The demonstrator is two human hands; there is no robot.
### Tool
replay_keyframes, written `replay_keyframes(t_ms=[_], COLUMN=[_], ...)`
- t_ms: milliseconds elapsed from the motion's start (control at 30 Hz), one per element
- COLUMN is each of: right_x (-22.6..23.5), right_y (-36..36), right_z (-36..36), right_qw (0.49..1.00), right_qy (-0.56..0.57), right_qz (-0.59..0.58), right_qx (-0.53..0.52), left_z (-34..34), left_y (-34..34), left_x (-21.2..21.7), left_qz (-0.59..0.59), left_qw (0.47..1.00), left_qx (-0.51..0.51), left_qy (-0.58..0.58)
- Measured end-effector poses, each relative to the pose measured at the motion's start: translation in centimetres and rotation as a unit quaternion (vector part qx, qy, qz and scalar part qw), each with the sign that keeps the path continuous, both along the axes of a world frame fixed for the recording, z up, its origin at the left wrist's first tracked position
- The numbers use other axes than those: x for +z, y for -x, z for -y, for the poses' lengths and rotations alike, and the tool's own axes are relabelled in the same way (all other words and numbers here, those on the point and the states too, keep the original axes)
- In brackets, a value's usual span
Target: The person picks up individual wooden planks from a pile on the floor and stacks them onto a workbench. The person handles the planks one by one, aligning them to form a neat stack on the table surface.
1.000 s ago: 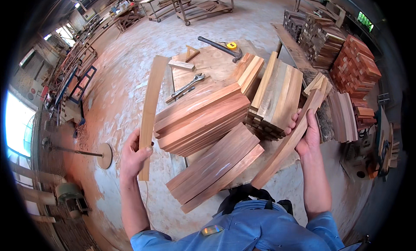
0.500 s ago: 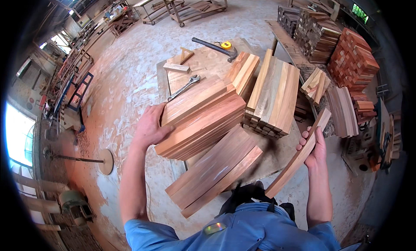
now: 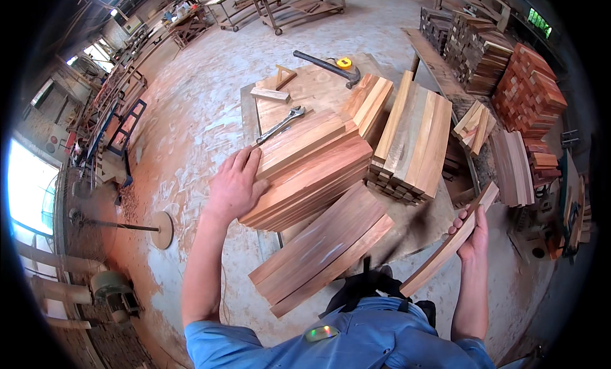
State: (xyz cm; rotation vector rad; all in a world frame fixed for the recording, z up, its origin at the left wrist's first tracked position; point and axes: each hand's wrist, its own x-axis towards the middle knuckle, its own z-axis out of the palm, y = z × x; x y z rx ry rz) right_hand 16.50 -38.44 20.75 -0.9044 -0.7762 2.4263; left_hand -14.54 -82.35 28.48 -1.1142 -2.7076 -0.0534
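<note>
**Right hand point(image 3: 473, 234) grips a slim board point(image 3: 447, 247); left hand point(image 3: 234, 183) lies on a stack of boards point(image 3: 312, 178)**

The dusty floor point(image 3: 191, 95) spreads widest, with a wheeled cart point(image 3: 312, 8) at twelve o'clock and a tall reddish wood pile point(image 3: 528, 92) out at two. A plywood tabletop point(image 3: 331, 98) bears the nearer wood. The stack of boards sits at the centre of the view; a paler stack point(image 3: 414, 140) stands just beside it, toward two o'clock, and a few loose boards point(image 3: 324, 248) lie side by side toward six.

The slim board is at four o'clock, slanted and held apart from the stacks — the right hand's fingers and thumb close around its upper half. At nine o'clock, the left hand drapes over the near end of the central stack; whether it clasps a board, I cannot tell.

A hammer point(image 3: 321, 64) rests at twelve o'clock, a wrench point(image 3: 280, 126) at eleven — and a yellow tape measure point(image 3: 344, 63) lies beside the hammer's head.
</note>
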Motion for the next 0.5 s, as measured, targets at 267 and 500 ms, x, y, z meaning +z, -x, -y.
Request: replay_keyframes(t_ms=[267,500], right_x=[-0.9,-1.3], right_y=[0.1,-2.2], right_z=[-0.1,-0.8], right_qw=[1.000,1.000], right_qy=[0.015,0.023], right_qz=[0.006,-0.006], right_qx=[0.013,-0.017], left_z=[0.4,-0.8], left_y=[3.4,3.7], left_x=[0.5,1.7], left_qz=[0.216,0.255], left_qw=[0.967,0.942], left_qx=[0.049,0.101], left_qy=[-0.124,-0.195])
